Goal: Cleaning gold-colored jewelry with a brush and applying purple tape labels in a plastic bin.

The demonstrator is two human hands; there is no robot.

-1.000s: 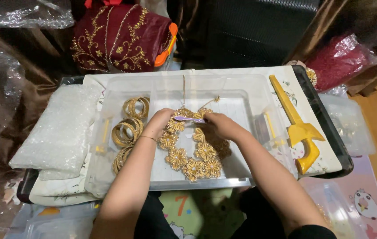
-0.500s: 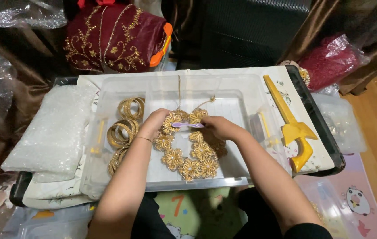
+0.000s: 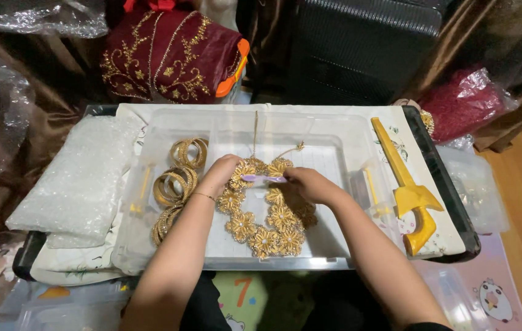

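Both hands are easing toward 6 o'clock over the clear tray (image 3: 340, 138): the left hand (image 3: 221, 175) and right hand (image 3: 310, 184) are now pinching the small lilac piece (image 3: 263, 178) lower on the gold flower necklace (image 3: 267, 211), covering its top blossoms.

The necklace (image 3: 265, 214) is gold, made of flower shapes with tiny white dots in the middle. The bangles (image 3: 175, 184) are gold too. The little piece (image 3: 263, 178) held between the hands looks pale purple, though it is small and hard to see. The box (image 3: 334, 153) is clear plastic. The toy sword (image 3: 409, 190) is bright yellow. The cloth bundle (image 3: 169, 58) is dark red with gold swirly patterns and an orange edge. The bag of beads (image 3: 83, 178) is white and shiny. The tray (image 3: 451, 202) is black.
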